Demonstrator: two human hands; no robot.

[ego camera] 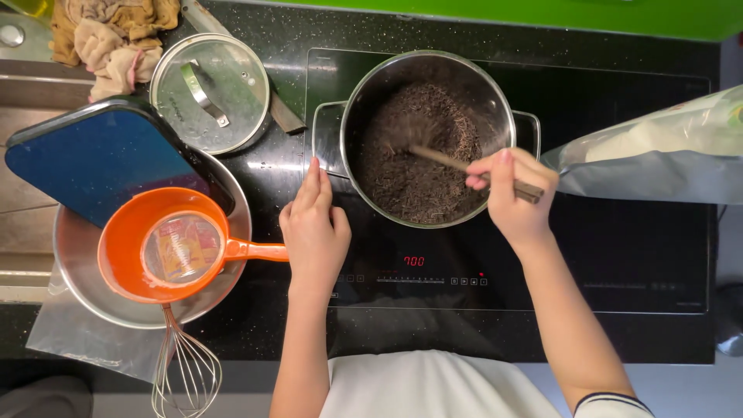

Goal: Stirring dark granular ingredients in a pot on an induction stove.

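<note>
A: Near edge first. What's closest?

B: Whisk (184, 370) at bottom left, wire end toward the person, handle tucked under the metal bowl (73, 263). Looks parked there, off the heat. Clear plastic sheet (70, 344) lies under the bowl.

A: In the bowl?

B: Orange strainer (128, 263) sits in it w/ a small clear tub (183, 248) inside; handle sticks out to the right, toward the left hand. A blue board (97, 159) leans over the bowl rim.

A: Left hand?

B: Left hand (313, 228) lies flat, fingers together, palm down, on the black cooktop (619, 255). Fingertips are just beside the pot (428, 139), near its left handle. Holds nothing. Prob. there to brace or steady; can't tell if it touches the handle.

A: Right?

B: Right hand (511, 193) pinches a wooden stick (472, 169) between thumb and fingers, near its top end, so the hand stays outside the rim, away from the hot stuff. Stick slants down-left into the pot; tip blurred.

A: Contents?

B: Dark, thin, dry-looking shreds (418, 155), covering the pot bottom. Pot sits centred on the hob zone, red display lit below it.

A: Further back?

B: Glass lid (209, 93) lies handle-up left of the pot, on the counter. Crumpled cloth (116, 35) at far left corner. Big plastic bag (658, 155) on the right, open end facing the pot.
</note>
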